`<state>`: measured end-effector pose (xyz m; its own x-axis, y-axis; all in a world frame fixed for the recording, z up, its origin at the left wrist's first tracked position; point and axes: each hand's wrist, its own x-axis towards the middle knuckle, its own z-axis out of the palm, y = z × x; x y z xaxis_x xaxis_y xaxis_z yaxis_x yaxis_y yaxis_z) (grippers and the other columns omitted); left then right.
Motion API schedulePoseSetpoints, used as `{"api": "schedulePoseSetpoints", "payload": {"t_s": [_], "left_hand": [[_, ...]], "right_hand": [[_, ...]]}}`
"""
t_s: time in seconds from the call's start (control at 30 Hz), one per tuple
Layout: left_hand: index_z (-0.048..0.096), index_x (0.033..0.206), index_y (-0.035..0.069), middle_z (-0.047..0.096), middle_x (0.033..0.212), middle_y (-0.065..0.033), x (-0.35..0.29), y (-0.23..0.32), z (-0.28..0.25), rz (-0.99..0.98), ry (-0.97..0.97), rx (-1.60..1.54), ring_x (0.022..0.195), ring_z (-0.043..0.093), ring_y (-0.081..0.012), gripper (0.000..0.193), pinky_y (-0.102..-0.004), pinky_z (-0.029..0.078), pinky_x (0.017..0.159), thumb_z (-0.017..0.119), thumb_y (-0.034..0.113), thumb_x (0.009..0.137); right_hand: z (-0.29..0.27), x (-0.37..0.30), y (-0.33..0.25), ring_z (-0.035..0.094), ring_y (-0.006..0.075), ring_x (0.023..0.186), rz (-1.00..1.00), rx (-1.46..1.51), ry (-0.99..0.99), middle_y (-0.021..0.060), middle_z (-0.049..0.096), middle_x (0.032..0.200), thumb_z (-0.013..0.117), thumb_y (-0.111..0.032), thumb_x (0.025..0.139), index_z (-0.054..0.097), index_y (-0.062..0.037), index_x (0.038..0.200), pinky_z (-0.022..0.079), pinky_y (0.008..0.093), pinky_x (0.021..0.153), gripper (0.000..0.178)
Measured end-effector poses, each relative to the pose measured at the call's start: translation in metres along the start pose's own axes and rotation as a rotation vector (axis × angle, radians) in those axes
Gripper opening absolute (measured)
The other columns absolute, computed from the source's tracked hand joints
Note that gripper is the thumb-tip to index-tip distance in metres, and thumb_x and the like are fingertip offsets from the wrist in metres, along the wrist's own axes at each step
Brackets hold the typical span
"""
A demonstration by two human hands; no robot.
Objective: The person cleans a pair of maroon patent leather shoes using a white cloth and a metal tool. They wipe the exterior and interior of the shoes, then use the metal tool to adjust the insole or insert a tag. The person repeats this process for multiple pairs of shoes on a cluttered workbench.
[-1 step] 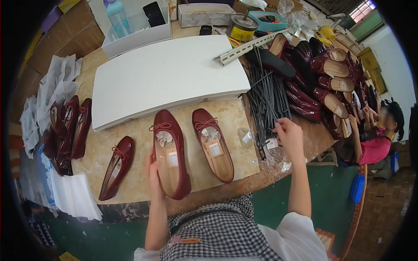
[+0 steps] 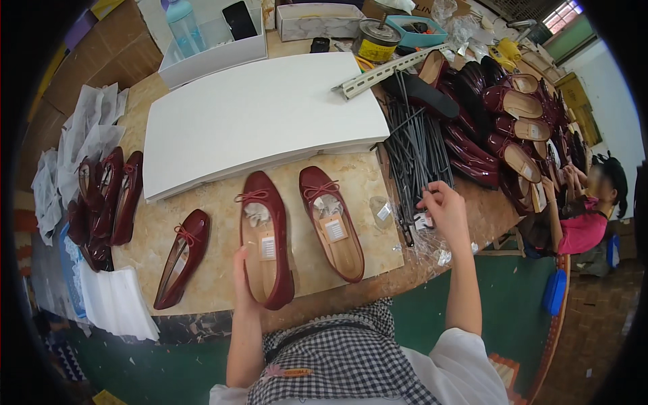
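My left hand [image 2: 242, 287] grips a dark red patent ballet flat [image 2: 279, 273] by its left side, near the heel; most of its fingers are hidden behind the shoe. This flat has a bow, crumpled paper in the toe and a tag on the insole. A matching ballet flat [image 2: 352, 264] lies just right of it, toe pointing away. My right hand [image 2: 447, 208] is closed in a pinch at the near ends of a heap of thin black sticks [image 2: 417, 158]; what its fingertips hold, I cannot make out. Another red flat [image 2: 194, 251] lies tilted on its side to the left.
A large white board [image 2: 263, 115] covers the table's middle. Several red flats [image 2: 106, 196] and white tissue sheets [image 2: 118, 304] are at left. More shoes [image 2: 520, 104] pile up at right, beside a metal angle bar [image 2: 388, 73]. A co-worker [image 2: 584, 223] sits at far right.
My right hand has shifted very slightly to the left over the ends of the black sticks. The shoes lie almost as before.
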<state>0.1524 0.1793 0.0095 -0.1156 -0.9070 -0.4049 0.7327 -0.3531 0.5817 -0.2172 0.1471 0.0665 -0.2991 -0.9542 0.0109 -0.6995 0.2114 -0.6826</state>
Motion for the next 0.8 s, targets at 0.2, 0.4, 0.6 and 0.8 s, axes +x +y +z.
{"api": "schedulePoseSetpoints", "payload": {"t_s": [0.2, 0.4, 0.6, 0.8], "left_hand": [[0.043, 0.136, -0.001, 0.06, 0.121, -0.0211, -0.007, 0.004, -0.004, -0.24, -0.175, -0.31, 0.1, 0.065, -0.0278, 0.059, -0.037, 0.055, 0.084, 0.047, 0.04, 0.094], [0.032, 0.145, 0.003, 0.05, 0.135, -0.0145, -0.011, 0.008, -0.002, -0.055, -0.027, 0.137, 0.12, 0.053, -0.021, 0.064, -0.0331, 0.045, 0.098, 0.053, 0.032, 0.091], [0.025, 0.147, 0.002, 0.046, 0.135, -0.0127, -0.014, 0.015, 0.017, 0.225, -0.02, 0.453, 0.125, 0.046, -0.0201, 0.073, -0.0344, 0.037, 0.104, 0.061, 0.019, 0.085], [0.026, 0.145, 0.0, 0.047, 0.135, -0.0137, -0.018, -0.007, 0.008, 0.416, -0.039, 0.518, 0.125, 0.046, -0.021, 0.079, -0.035, 0.037, 0.104, 0.059, 0.045, 0.089]], "right_hand": [[0.047, -0.059, -0.102, 0.039, 0.0028, 0.047, -0.018, 0.372, -0.388, -0.0044, 0.046, 0.053, 0.062, -0.006, 0.089, 0.054, -0.0055, 0.131, 0.032, 0.0226, 0.046, 0.043], [0.066, -0.092, -0.146, 0.038, 0.0122, 0.049, -0.097, 0.42, -0.674, 0.0111, 0.04, 0.058, 0.056, -0.008, 0.092, 0.053, -0.0082, 0.134, 0.037, 0.0299, 0.049, 0.041], [0.08, -0.085, -0.163, 0.042, 0.0183, 0.047, -0.134, 0.421, -0.679, 0.0154, 0.042, 0.057, 0.057, -0.01, 0.093, 0.053, -0.0041, 0.132, 0.038, 0.0318, 0.049, 0.039], [0.105, -0.093, -0.178, 0.052, 0.0255, 0.042, -0.478, 0.285, -0.307, 0.0146, 0.05, 0.052, 0.057, -0.01, 0.091, 0.056, -0.0016, 0.128, 0.04, 0.0359, 0.045, 0.037]]}}
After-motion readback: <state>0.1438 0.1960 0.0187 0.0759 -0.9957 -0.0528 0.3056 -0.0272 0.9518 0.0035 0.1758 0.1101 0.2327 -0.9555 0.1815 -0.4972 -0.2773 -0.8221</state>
